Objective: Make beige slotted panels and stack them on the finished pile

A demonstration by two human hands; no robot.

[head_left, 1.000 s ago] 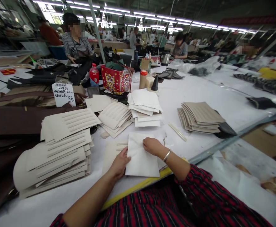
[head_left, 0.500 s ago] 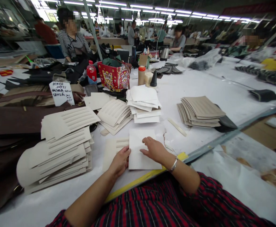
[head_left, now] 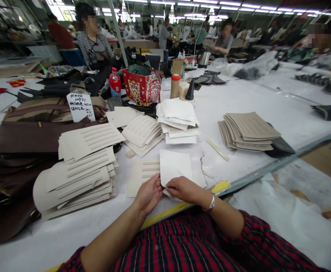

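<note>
A white sheet (head_left: 175,166) lies at the front of the table, its lower left corner bent up. My right hand (head_left: 186,190) pinches that corner between thumb and bent fingers. At the sheet's left edge is my left hand (head_left: 150,192), palm turned partly up, its fingertips closed on the border close to my right fingers. Left of the sheet, and partly covered by my left hand, lies a beige panel (head_left: 135,175) with raised strips. Behind the sheet rises a stack of white sheets (head_left: 178,109).
Beige ribbed panels (head_left: 80,185) are piled at left, with a smaller pile (head_left: 142,132) behind. Brown ribbed panels (head_left: 250,126) sit at right, near thin sticks (head_left: 217,150). Further back stand a red box (head_left: 141,88), a bottle (head_left: 114,83) and a black cone (head_left: 190,90). Co-workers sit beyond.
My right hand has come down from the middle of the white sheet to its lower left corner, which is now bent up. My left hand stays at the left edge. The view has shifted slightly.
</note>
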